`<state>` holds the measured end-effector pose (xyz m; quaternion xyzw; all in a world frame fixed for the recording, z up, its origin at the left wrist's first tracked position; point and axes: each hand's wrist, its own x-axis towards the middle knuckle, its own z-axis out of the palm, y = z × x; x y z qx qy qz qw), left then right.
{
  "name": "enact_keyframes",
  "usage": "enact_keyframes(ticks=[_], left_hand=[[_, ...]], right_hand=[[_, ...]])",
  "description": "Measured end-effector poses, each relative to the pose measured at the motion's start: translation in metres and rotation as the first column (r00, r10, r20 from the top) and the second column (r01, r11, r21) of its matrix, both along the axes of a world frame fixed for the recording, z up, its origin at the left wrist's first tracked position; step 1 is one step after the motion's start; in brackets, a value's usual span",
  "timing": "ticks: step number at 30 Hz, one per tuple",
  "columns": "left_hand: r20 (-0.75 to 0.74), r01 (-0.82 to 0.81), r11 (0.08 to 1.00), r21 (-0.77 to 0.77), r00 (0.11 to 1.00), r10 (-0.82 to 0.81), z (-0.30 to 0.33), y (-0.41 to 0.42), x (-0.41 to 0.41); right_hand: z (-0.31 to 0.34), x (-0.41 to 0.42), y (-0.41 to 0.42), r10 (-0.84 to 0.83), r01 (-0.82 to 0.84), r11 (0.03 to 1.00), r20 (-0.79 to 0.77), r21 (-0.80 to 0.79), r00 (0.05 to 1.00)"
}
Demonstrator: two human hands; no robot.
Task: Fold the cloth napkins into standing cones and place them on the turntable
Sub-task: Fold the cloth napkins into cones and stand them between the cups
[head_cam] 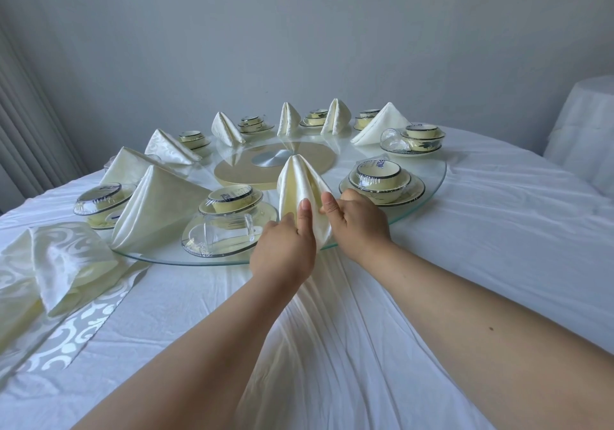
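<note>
A cream napkin cone (296, 183) stands upright on the near rim of the glass turntable (435, 177). My left hand (285, 247) grips its lower left side, thumb pressed on the cloth. My right hand (357, 220) pinches its lower right edge. Several more folded cones stand around the turntable, such as a large one (156, 210) at the near left and others (335, 117) at the far side. A pile of unfolded patterned napkins (56, 263) lies on the tablecloth to the left.
Wrapped bowl-and-plate sets (382, 177) sit between the cones on the turntable, one (229, 220) just left of my hands. A round metal hub (272, 159) marks the centre. A white-draped table (588, 130) stands at the right; a curtain (30, 124) hangs at the left.
</note>
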<state>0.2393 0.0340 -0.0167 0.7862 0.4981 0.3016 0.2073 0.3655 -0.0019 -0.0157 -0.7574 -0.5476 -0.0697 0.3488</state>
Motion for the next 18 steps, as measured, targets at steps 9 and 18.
enact_keyframes(ticks=[9, 18], left_hand=[[-0.042, 0.002, 1.000, -0.023, 0.999, -0.003, 0.003, 0.001, -0.001], [-0.020, -0.003, 0.996, 0.093, 1.000, 0.005, 0.013, -0.018, -0.014]], right_hand=[[-0.001, 0.000, -0.003, -0.005, 0.008, 0.996, 0.034, -0.085, 0.999], [0.002, -0.004, -0.006, -0.009, -0.007, 0.992, 0.124, 0.127, 0.992]])
